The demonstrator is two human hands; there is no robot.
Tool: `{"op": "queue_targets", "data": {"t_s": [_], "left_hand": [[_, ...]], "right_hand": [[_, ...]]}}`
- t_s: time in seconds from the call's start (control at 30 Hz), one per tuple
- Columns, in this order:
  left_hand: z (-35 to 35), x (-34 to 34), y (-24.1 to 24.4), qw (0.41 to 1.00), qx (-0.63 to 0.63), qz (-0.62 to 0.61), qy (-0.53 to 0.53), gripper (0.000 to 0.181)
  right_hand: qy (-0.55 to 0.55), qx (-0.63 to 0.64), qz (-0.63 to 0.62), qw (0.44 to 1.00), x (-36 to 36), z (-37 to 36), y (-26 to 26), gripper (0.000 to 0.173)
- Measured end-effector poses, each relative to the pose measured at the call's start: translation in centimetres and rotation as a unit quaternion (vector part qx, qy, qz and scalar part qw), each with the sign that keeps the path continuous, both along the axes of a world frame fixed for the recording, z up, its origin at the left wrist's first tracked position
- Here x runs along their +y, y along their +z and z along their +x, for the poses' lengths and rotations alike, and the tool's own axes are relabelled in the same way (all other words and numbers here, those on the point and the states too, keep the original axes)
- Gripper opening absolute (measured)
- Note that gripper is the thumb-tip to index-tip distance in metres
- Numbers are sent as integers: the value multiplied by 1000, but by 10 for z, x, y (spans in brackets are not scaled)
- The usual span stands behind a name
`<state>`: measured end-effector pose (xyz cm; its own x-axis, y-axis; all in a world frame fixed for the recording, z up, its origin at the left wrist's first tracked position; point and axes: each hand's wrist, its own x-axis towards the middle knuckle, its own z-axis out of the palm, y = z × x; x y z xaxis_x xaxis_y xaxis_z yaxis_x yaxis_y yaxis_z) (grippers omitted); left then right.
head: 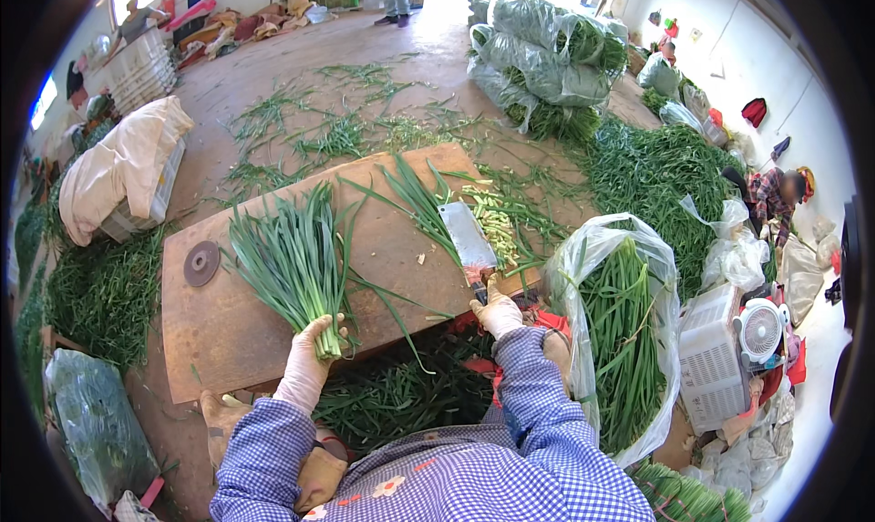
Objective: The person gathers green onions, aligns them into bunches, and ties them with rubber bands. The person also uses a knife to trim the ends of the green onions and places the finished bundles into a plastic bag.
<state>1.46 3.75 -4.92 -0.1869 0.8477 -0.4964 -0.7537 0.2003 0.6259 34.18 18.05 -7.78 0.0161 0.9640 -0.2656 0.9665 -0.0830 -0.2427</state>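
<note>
My left hand (314, 347), in a pale glove, grips a bundle of long green leafy stalks (294, 248) near its whitish cut ends, at the front edge of a wooden board (383, 269). The leaves fan out away from me over the board. My gloved right hand (493, 308) is closed on the dark handle of a cleaver (468, 235), whose blade lies over the board's right part. Beside the blade are a pile of short cut stem ends (497, 224) and some loose leaves (417, 200). A round brown disc (202, 263) rests on the board's left.
An open plastic bag of green stalks (622, 344) stands close on my right. Leaves fill the space below the board's front edge. Stacked filled bags (547, 57), a large leaf heap (663, 180), a white fan (760, 330) and a cloth-covered crate (130, 173) stand around. A person (776, 194) bends at right.
</note>
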Motion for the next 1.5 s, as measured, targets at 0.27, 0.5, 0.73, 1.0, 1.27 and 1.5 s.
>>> {"op": "queue_targets", "data": {"t_s": [0.27,0.5,0.73,1.0,1.27,1.5], "left_hand": [[-12,1,1,997,21,-19,65,24],[-11,1,0,997,-71,-18,-10,27],[-13,-8,-7,996,-77,-40,2,27],[-13,-7,-11,995,-80,-5,-57,30],[-14,-17,-6,988,-141,36,-45,36],[-5,-34,10,983,-160,41,-81,25]], "right_hand": [[68,44,289,954,30,22,9,61],[56,-36,135,989,71,24,3,60],[247,-50,341,906,71,-22,-2,62],[20,-39,33,998,59,-53,-5,37],[-44,533,-200,821,40,-72,-9,17],[114,614,-291,725,-71,-163,35,24]]}}
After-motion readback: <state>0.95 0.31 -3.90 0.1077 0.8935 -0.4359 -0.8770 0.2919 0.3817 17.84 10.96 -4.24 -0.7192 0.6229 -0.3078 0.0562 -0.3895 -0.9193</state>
